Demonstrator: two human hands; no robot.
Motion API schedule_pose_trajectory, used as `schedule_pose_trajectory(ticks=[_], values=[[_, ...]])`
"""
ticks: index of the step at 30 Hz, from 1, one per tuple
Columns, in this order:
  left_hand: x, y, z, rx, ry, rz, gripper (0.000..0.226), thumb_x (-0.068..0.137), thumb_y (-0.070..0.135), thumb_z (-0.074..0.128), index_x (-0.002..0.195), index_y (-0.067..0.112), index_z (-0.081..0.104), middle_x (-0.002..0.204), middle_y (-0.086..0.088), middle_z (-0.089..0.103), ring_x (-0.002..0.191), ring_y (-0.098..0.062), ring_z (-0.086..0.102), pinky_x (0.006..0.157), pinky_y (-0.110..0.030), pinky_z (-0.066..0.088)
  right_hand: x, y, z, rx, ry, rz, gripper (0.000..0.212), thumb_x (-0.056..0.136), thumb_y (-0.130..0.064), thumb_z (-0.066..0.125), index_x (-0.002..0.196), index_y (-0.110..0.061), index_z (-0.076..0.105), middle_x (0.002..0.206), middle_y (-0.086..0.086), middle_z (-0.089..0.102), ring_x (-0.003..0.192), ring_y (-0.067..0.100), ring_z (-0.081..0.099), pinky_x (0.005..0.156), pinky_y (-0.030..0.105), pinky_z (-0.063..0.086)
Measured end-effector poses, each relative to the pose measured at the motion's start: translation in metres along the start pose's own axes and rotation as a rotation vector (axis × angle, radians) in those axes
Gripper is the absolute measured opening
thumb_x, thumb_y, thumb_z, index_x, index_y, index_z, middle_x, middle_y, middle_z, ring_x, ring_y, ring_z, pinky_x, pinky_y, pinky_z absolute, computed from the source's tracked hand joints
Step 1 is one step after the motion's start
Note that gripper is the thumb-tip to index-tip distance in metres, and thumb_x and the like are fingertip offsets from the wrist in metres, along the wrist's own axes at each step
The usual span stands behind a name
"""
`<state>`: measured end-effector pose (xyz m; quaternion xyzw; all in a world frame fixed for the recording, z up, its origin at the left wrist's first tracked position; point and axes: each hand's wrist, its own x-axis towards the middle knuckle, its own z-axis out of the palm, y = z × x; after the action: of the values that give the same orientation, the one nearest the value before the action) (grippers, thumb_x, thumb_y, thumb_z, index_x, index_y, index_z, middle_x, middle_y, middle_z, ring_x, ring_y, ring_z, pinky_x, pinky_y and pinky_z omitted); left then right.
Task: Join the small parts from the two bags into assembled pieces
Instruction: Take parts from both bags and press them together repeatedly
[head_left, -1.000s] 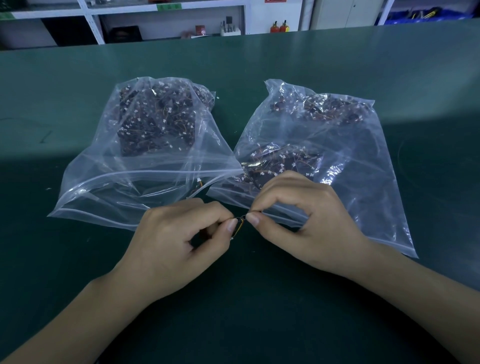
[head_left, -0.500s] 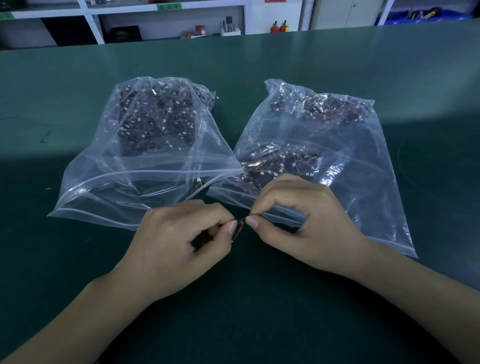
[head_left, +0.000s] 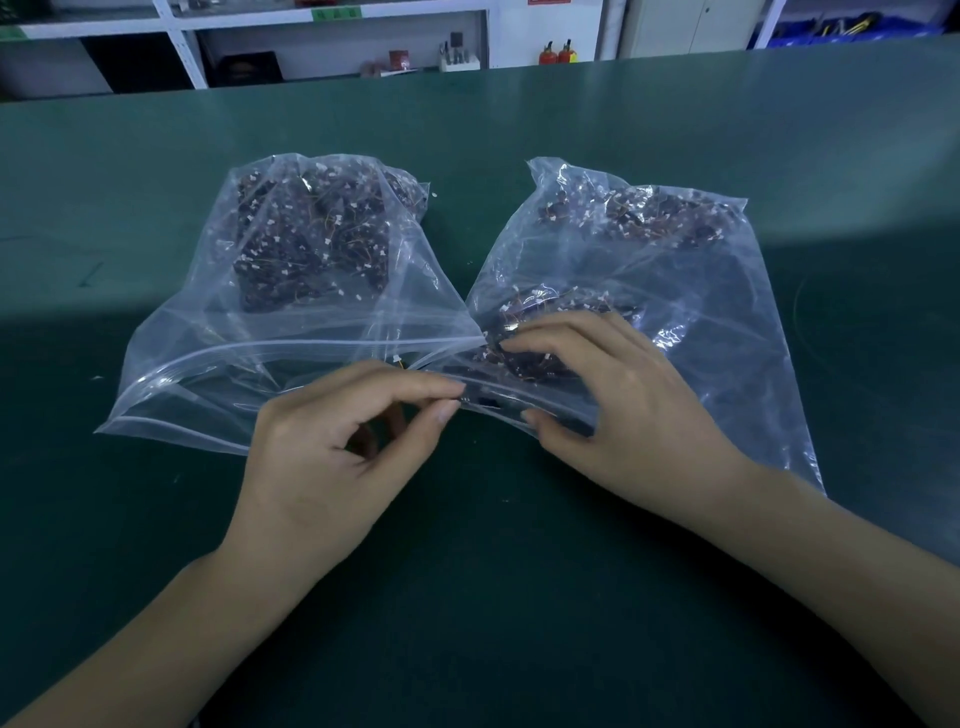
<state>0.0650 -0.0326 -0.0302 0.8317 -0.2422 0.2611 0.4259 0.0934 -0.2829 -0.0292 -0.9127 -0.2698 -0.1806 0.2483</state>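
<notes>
Setting: a dark green table (head_left: 519, 597) seen from a head-worn camera looking forward and down.
Left bag (head_left: 218, 374): a clear zip-top plastic bag lying flat at about 11 o'clock from the table's near middle, its open mouth turned toward the viewer.
Left bag contents (head_left: 311, 244): a heap of small dark parts with thin orange wires and white connectors, gathered at the far end of that bag.
Right bag (head_left: 727, 322): a second clear bag at about 1 o'clock, just beside the first; their near corners meet at the centre.
Right bag contents (head_left: 639, 213): the same kind of small wired parts, in one cluster at the far end and another near the mouth.
Left hand (head_left: 332, 457): at about 12 o'clock close to the viewer, fingers curled, thumb and forefinger pinching a tiny dark part (head_left: 466, 399) at the mouth of the right bag.
Right hand (head_left: 623, 405): fingers spread and loosely arched over the right bag's mouth, fingertips among the near cluster; whether it has hold of a piece cannot be told.
Background: white shelving (head_left: 332, 21) beyond the table's far edge at 12 o'clock.
</notes>
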Motion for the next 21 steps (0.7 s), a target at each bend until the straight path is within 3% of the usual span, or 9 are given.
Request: schedule_pose_trajectory(ticks=[6, 8, 12, 18, 21], values=[[-0.001, -0.007, 0.004, 0.032, -0.096, 0.07, 0.011, 0.097, 0.017, 0.076, 0.106, 0.018, 0.083, 0.098, 0.011, 0.076, 0.081, -0.016, 0.072, 0.065, -0.024, 0.051, -0.001, 0.0, -0.001, 0.11, 0.117, 0.046, 0.037, 0.085, 0.003, 0.068, 0.11, -0.024, 0.071, 0.104, -0.024, 0.058, 0.093, -0.003, 0.052, 0.083, 0.018, 0.045], [0.0, -0.01, 0.006, 0.061, -0.111, 0.085, 0.014, 0.098, 0.017, 0.076, 0.109, 0.019, 0.083, 0.1, 0.013, 0.076, 0.087, -0.012, 0.073, 0.073, -0.023, 0.053, -0.002, -0.001, -0.002, 0.135, 0.145, 0.027, 0.031, 0.088, 0.004, 0.065, 0.103, -0.022, 0.072, 0.104, -0.02, 0.06, 0.095, 0.001, 0.054, 0.082, 0.023, 0.048], [0.003, -0.013, 0.013, 0.176, -0.187, 0.114, 0.025, 0.102, 0.015, 0.073, 0.126, 0.02, 0.079, 0.11, 0.015, 0.076, 0.096, -0.011, 0.07, 0.081, -0.037, 0.058, -0.002, -0.002, -0.002, 0.137, 0.175, -0.04, 0.03, 0.092, 0.01, 0.065, 0.097, -0.018, 0.076, 0.106, -0.005, 0.067, 0.1, 0.019, 0.062, 0.082, 0.04, 0.052], [0.005, -0.004, 0.022, 0.433, -0.446, 0.24, 0.039, 0.11, 0.027, 0.054, 0.148, 0.022, 0.061, 0.138, 0.02, 0.066, 0.093, -0.014, 0.053, 0.075, -0.038, 0.057, -0.002, -0.001, 0.001, -0.007, 0.162, -0.103, 0.039, 0.09, 0.01, 0.064, 0.103, -0.023, 0.083, 0.121, -0.001, 0.069, 0.094, 0.026, 0.059, 0.087, 0.045, 0.048], [0.004, -0.003, 0.021, 0.458, -0.451, 0.22, 0.037, 0.111, 0.029, 0.053, 0.145, 0.024, 0.064, 0.147, 0.014, 0.063, 0.097, -0.014, 0.054, 0.08, -0.033, 0.057, -0.002, -0.002, 0.001, -0.11, 0.082, -0.109, 0.043, 0.088, 0.005, 0.064, 0.106, -0.029, 0.083, 0.137, -0.001, 0.066, 0.108, 0.027, 0.057, 0.093, 0.038, 0.041]])
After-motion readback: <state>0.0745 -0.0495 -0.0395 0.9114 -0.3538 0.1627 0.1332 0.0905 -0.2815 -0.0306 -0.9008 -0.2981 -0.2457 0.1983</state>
